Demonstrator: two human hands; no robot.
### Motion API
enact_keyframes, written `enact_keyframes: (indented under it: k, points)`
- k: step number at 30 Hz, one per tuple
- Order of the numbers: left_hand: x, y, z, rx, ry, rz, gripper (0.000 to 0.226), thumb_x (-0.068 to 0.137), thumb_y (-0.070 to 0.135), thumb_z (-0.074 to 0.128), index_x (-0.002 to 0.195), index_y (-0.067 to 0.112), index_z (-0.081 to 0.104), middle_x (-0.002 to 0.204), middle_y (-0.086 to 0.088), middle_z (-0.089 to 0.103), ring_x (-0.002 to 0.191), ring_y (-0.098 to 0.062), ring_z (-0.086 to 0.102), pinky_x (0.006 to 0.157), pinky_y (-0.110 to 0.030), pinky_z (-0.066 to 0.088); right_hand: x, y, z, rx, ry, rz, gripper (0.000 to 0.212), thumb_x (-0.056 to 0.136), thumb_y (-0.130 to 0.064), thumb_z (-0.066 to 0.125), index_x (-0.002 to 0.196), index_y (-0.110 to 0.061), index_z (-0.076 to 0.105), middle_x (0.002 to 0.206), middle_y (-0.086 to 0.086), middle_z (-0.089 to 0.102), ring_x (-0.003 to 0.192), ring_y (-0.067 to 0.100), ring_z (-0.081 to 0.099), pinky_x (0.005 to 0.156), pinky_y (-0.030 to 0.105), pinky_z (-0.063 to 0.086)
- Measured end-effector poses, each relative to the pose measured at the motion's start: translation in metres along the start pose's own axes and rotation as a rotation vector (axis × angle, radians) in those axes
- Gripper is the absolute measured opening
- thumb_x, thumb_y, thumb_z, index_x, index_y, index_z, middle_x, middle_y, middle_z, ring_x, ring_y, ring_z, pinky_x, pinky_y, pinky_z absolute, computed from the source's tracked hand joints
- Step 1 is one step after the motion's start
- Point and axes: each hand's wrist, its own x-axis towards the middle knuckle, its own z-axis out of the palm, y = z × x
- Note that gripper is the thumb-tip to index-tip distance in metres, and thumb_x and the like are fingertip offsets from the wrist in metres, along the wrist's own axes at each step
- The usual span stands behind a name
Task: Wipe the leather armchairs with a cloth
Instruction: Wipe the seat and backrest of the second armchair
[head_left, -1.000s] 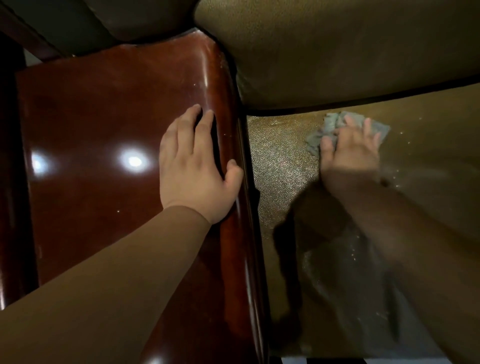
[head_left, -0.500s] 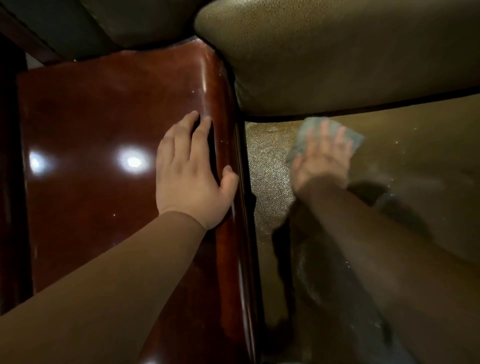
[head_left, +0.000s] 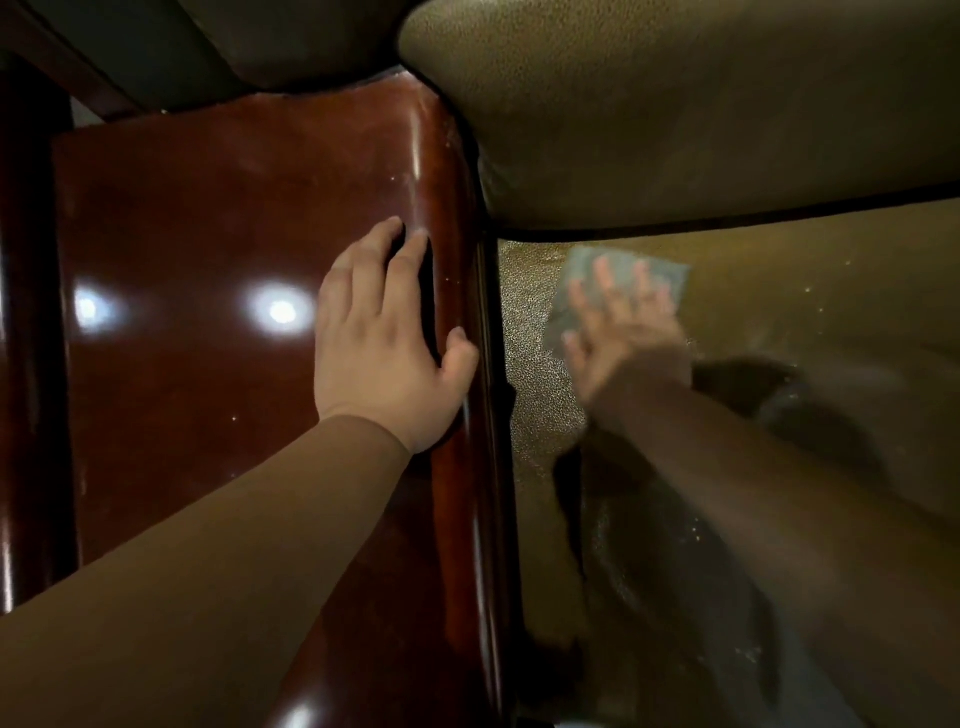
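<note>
- Right hand (head_left: 621, 332) presses grey cloth (head_left: 618, 283) flat on armchair seat (head_left: 779, 322), back-left corner, just below backrest (head_left: 675, 114); fingers straight, spread, blurred.
- Left hand (head_left: 382, 338) lies flat on glossy wooden armrest (head_left: 208, 249), thumb at its inner edge; grip released, holds nothing.
- Progress guess: mid-wipe on seat. Specks show on leather to the right, so that area likely left.
- Backrest, armrest, other chairs: can't tell if wiped; probably remaining.
</note>
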Motion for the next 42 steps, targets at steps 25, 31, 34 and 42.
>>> enact_keyframes:
  k: [25, 31, 34, 42]
  points:
    - [0.0, -0.002, 0.005, 0.001, 0.037, 0.002, 0.078, 0.086, 0.044, 0.059, 0.153, 0.007, 0.047, 0.16, -0.013, 0.041, 0.148, -0.036, 0.036, 0.125, -0.049, 0.026, -0.061, 0.045, 0.005, 0.1, 0.332, 0.227, 0.065, 0.087, -0.018, 0.045, 0.15, -0.003, 0.046, 0.157, 0.022, 0.044, 0.149, 0.044, 0.036, 0.124, 0.054, 0.028]
    - [0.001, -0.003, 0.004, 0.001, 0.056, 0.016, 0.076, 0.088, 0.045, 0.057, 0.152, 0.006, 0.047, 0.159, -0.014, 0.043, 0.147, -0.037, 0.037, 0.125, -0.049, 0.025, -0.114, 0.013, 0.02, -0.111, -0.083, -0.189, 0.084, 0.088, -0.033, 0.05, 0.163, -0.012, 0.021, 0.17, 0.012, 0.022, 0.153, 0.04, 0.025, 0.125, 0.055, 0.025]
    - [-0.001, -0.002, 0.005, 0.016, 0.034, 0.016, 0.075, 0.09, 0.047, 0.054, 0.154, 0.008, 0.046, 0.161, -0.013, 0.041, 0.149, -0.036, 0.035, 0.126, -0.048, 0.024, -0.11, 0.057, 0.011, -0.198, -0.123, -0.338, 0.084, 0.085, -0.038, 0.04, 0.165, -0.02, 0.019, 0.173, 0.006, 0.016, 0.157, 0.034, 0.016, 0.127, 0.054, 0.019]
    - [-0.023, 0.004, 0.007, -0.044, 0.029, -0.001, 0.069, 0.091, 0.037, 0.053, 0.151, 0.003, 0.05, 0.16, -0.02, 0.043, 0.148, -0.04, 0.039, 0.126, -0.05, 0.026, -0.109, 0.027, 0.018, -0.012, 0.054, 0.106, 0.074, 0.103, -0.055, 0.037, 0.165, -0.019, 0.02, 0.172, 0.011, 0.016, 0.158, 0.044, 0.009, 0.128, 0.056, 0.009]
